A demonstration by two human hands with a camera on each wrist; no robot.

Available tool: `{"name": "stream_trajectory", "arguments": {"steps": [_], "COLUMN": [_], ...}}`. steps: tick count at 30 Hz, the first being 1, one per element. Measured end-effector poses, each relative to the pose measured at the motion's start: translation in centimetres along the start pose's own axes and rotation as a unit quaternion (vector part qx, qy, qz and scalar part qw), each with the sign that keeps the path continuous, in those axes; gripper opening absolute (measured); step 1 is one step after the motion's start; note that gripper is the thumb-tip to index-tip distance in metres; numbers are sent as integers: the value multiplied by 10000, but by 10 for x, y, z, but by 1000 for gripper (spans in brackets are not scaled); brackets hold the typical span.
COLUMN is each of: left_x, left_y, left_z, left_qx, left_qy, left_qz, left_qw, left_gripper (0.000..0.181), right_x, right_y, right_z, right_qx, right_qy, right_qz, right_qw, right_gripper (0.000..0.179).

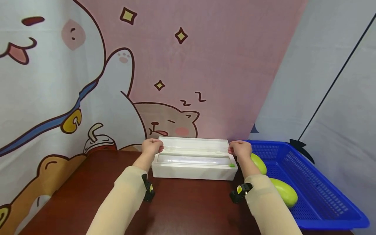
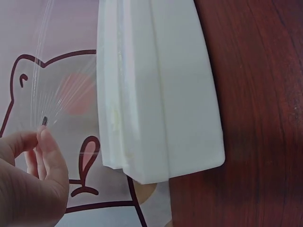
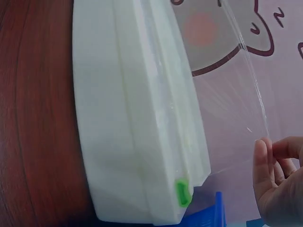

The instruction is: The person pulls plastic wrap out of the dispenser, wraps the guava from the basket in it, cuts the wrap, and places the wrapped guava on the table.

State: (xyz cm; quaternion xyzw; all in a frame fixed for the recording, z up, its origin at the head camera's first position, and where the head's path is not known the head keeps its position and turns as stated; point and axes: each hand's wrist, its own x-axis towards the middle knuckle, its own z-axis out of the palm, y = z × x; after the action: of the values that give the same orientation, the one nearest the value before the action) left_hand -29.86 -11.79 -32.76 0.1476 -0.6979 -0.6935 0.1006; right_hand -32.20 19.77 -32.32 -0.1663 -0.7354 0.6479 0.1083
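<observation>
A white cling film dispenser (image 1: 194, 173) sits on the table with its lid (image 1: 195, 143) raised and a film roll (image 1: 194, 160) inside. A small green piece (image 3: 183, 193) is at its right end. Clear cling film (image 3: 227, 109) stretches out of the box between both hands. My left hand (image 1: 151, 147) pinches one corner of it between thumb and finger; in the left wrist view the film (image 2: 45, 99) gathers in creases at the fingertips. My right hand (image 1: 241, 149) pinches the opposite corner, beside the box's right end.
To the right stands a blue plastic basket (image 1: 323, 192) holding green oval fruits or vegetables (image 1: 284, 192), partly hidden by the right arm. The dark red-brown table (image 1: 188, 209) ends at a cartoon-printed cloth (image 1: 223, 71) behind the box.
</observation>
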Motion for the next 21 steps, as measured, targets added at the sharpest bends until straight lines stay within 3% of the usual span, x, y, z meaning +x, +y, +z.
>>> {"name": "stream_trajectory", "arguments": {"steps": [9, 14, 21], "left_x": [-6, -9, -13], "left_y": [9, 16, 27], "left_z": [-3, -5, -13], "left_qx": [-271, -356, -245], "left_qy": [-74, -130, -190], "left_qz": [-136, -79, 52], "left_qw": [9995, 9993, 9995], "left_gripper": [13, 15, 16], "right_x": [-11, -17, -24], "right_y": [-11, -19, -33], "right_z": [-6, -10, -14], "right_qx": [340, 288, 359], "right_qy": [-69, -113, -244], "right_qz": [-115, -158, -308], "right_qw": [9993, 9994, 9986], "right_gripper": [13, 19, 9]}}
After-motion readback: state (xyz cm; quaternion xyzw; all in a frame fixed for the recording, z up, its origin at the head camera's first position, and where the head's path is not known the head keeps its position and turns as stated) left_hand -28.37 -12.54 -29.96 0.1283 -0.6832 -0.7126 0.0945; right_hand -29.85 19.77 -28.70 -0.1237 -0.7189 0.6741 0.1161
